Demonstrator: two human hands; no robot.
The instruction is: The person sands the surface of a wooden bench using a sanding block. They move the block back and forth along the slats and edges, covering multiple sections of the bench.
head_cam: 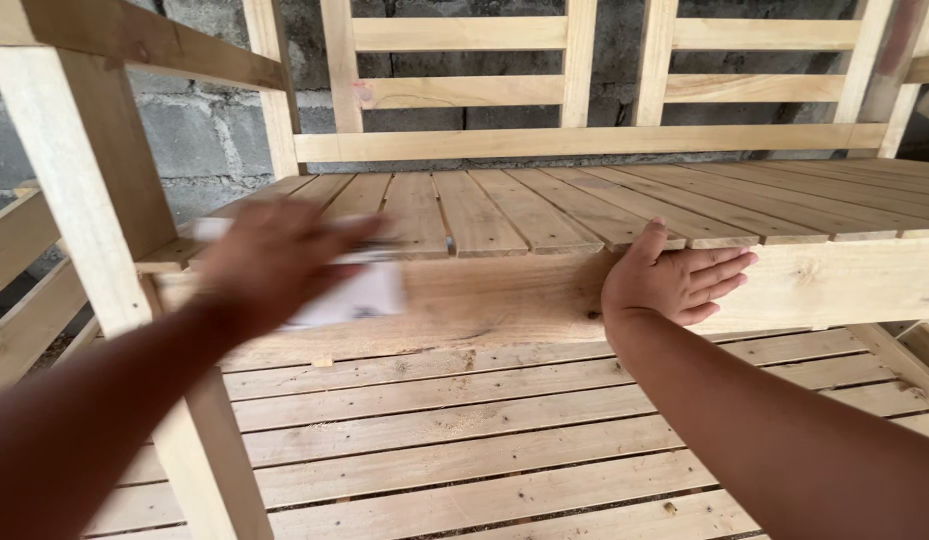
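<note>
My left hand (269, 262) is blurred with motion and holds a pale sheet, likely sandpaper (356, 296), pressed against the front rail (504, 295) of an unfinished wooden bench. My right hand (674, 280) rests flat on the same rail further right, fingers spread and pointing right, thumb hooked over the top edge by the seat slats (544, 215). Nothing is held in that hand.
The bench has a slatted backrest (584, 90) against a grey block wall (199, 135). A thick upright post (94, 210) stands at the left near my left forearm. Below lies a slatted wooden panel (464, 440). More bare timber frames stand at the far left and right.
</note>
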